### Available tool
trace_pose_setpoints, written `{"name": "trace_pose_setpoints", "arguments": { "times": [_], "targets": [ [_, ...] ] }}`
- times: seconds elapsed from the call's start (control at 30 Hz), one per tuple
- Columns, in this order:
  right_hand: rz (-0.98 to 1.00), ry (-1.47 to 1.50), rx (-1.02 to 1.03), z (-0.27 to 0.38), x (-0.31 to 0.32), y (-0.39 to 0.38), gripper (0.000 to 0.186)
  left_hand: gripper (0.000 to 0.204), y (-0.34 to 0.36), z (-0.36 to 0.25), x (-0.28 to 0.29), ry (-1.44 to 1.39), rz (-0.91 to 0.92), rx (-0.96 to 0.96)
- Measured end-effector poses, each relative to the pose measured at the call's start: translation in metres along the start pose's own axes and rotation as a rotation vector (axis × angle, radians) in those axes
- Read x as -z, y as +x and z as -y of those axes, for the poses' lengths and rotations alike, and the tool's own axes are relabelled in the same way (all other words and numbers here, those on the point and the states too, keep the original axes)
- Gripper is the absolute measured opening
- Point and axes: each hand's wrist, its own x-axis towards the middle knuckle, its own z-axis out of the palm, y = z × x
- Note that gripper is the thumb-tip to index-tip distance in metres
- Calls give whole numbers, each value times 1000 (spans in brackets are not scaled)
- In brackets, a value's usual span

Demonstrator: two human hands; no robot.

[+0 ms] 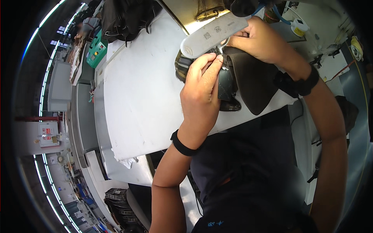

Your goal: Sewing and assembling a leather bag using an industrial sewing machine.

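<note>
A dark brown workpiece (254,81) with a zipper along its edge lies under the rounded grey arm of a sewing machine (211,35). It looks like part of a bag or pouch. My left hand (202,87) pinches a small black leather-like flap (225,85) of it, thumb and fingertips together just below the machine's metal foot (222,46). On the other side of the foot, my right hand (260,40) has its fingers curled at the workpiece's far edge. The machine arm hides part of those fingertips. Black bands circle both wrists.
The white tabletop (140,97) stretches left of the work. Black bags or cloth (128,19) lie at its far left, near a green box (97,50). A stack of dark plaid pieces (118,202) sits low on the left. A white round device (299,28) with a blue hose stands back right.
</note>
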Motion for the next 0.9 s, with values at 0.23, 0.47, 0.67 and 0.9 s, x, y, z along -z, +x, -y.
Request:
{"name": "trace_pose_setpoints", "arguments": {
  "times": [0.23,0.47,0.67,0.9],
  "targets": [
    [-52,2,56,-4,1,2,14,31,0,-3,-4,-46,-11,60],
    [-76,-101,-55,4,0,-4,16,36,-7,-11,-4,77,-22,67],
    [-202,-413,15,5,4,-7,25,37,-9,-22,-12,37,-85,139],
    [-169,-188,-96,1,5,-4,38,45,-9,-23,-12,5,-62,148]
  ]
}}
